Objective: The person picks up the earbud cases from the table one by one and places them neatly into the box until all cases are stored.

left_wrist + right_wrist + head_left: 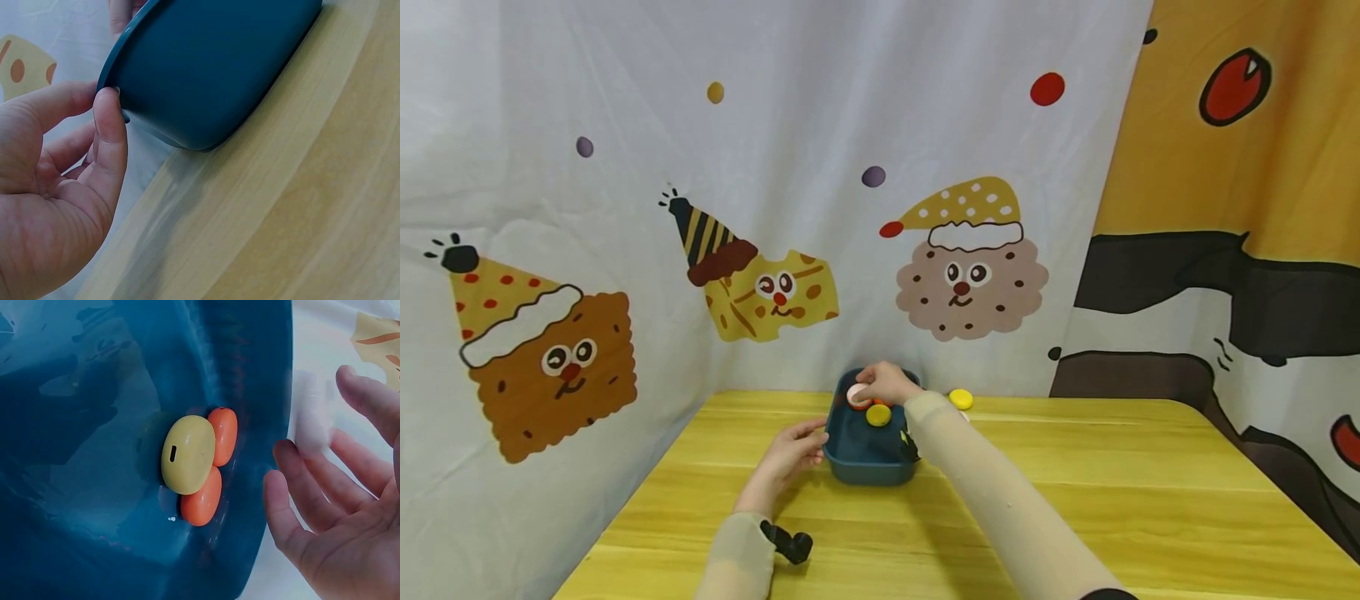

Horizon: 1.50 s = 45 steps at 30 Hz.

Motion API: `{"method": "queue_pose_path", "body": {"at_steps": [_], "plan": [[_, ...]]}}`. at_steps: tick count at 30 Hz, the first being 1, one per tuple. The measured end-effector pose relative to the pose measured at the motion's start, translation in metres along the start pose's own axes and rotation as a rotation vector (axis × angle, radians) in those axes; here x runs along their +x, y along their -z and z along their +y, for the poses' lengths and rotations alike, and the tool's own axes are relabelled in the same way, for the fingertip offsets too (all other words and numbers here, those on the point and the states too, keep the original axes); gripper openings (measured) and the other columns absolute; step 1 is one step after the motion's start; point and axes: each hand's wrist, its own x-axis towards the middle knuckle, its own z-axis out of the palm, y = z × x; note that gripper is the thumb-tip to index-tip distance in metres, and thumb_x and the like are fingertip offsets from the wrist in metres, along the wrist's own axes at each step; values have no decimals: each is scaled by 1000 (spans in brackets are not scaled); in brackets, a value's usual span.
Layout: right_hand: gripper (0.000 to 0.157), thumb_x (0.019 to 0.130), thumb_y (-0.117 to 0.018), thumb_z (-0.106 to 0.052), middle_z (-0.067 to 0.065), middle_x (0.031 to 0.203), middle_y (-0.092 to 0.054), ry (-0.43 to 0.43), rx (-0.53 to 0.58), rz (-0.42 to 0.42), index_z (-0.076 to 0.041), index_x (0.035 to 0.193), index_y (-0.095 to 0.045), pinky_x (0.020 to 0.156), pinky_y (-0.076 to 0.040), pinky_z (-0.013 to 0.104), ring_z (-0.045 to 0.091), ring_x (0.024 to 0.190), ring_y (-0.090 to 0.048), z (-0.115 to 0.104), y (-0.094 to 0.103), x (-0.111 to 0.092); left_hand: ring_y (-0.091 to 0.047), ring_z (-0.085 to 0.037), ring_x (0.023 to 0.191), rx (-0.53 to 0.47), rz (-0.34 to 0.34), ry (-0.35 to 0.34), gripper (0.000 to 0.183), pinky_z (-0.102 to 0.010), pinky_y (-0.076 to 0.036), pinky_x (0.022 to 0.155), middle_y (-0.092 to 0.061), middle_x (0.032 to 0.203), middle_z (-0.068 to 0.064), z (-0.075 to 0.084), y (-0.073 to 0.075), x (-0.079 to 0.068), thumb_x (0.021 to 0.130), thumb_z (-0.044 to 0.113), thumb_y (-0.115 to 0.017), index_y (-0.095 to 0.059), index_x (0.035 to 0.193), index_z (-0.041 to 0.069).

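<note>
A deep blue rectangular bin point(872, 475) stands on the table. At its left rim my left hand point(793, 452) pinches the edge between thumb and finger, also plain in the left wrist view. Over the far end of the bin is my right hand point(889, 385). Against its fingertips is a white rounded piece point(312, 422), blurred in the right wrist view. The thumb tip stands apart from that piece, and the fingers are spread around it. On the bin's floor a yellow oval piece point(189, 455) with a dark slot lies against two orange pieces point(201, 499).
Right of the bin, another yellow round piece point(961, 398) lies on the wooden table point(1075, 492), with a white piece point(965, 415) partly hidden by the right sleeve. Behind the table hangs a printed curtain point(865, 317).
</note>
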Motion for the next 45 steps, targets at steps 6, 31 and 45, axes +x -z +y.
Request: {"method": "queue_pose_path", "body": {"at_steps": [6, 31, 45], "plan": [[43, 86, -75, -22, 12, 117, -65, -3, 3, -4, -3, 123, -66, 93, -48, 38, 25, 107, -61, -1, 0, -2, -57, -11, 65, -4, -6, -2, 50, -24, -51, 61, -59, 89, -10, 0, -1, 0, 94, 6, -62, -46, 140, -7], [44, 86, -74, -28, 8, 117, -66, 3, 9, -27, -6, 124, -66, 85, -52, 33, 21, 100, -62, 7, 13, -5, -58, -12, 67, 15, -4, -9, 48, -27, -52, 65, -61, 95, -14, 0, -2, -2, 95, 7, -61, -46, 140, -5], [45, 91, -69, -22, 13, 121, -64, 14, 123, 6, -1, 129, -61, 78, -53, 37, 20, 91, -64, 23, 48, -30, -57, -12, 67, 18, -7, -16, 49, -25, -51, 64, -59, 94, -14, 0, -2, -2, 95, 5, -60, -45, 140, -8]]}}
